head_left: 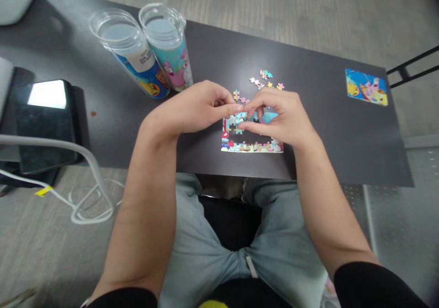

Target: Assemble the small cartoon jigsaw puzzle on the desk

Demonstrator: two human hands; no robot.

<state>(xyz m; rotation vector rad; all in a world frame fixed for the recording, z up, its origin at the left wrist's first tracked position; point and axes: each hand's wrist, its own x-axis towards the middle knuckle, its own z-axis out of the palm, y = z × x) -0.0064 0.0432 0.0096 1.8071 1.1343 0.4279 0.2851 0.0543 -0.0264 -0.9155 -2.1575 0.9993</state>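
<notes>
A partly assembled jigsaw puzzle (252, 148) lies near the table's front edge, its colourful border joined and dark table showing through the middle. Over its upper left part my two hands meet. My left hand (202, 106) is closed, thumb and forefinger pinched together; whatever is between them is too small to make out. My right hand (279, 116) has curled fingers, its forefinger tip at my left thumb and its own thumb low over the puzzle. Its grip is partly hidden. Loose puzzle pieces (265, 74) are scattered just beyond my hands, some partly covered by them.
Two clear-topped cylinders with cartoon prints, one blue (151, 77) and one turquoise (176, 65), stand left of the puzzle. A cartoon picture card (366, 87) lies at the table's right end. At the left are a black device (46, 120) and a white cable (92, 159).
</notes>
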